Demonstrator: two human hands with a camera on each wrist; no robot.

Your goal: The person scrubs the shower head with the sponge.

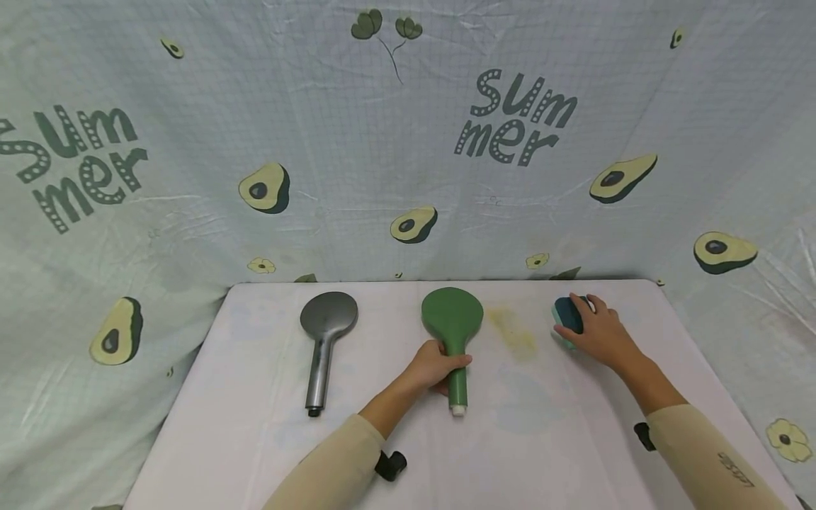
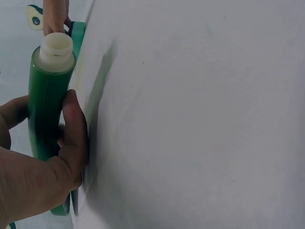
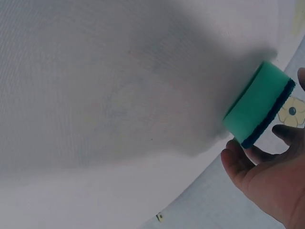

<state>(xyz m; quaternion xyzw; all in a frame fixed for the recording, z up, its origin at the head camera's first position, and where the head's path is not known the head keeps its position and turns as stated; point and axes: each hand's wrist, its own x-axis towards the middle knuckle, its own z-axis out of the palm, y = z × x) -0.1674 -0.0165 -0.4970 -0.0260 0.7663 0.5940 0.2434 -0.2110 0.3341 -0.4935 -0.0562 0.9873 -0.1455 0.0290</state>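
A green shower head with a white threaded end lies head away from me at the middle of the table. My left hand grips its green handle, thumb across one side and fingers on the other. Toward the table's back right is a two-layer sponge, light green with a dark blue scouring side facing up. Around it my right hand has its thumb on the near left edge and its fingers over the dark side. Left of the green one lies a grey shower head with a metallic handle.
A pinkish-white cloth covers the table. A yellowish stain marks it between the green shower head and the sponge. Behind rises a curtain printed with avocados and lettering. A small black device sits at the left sleeve.
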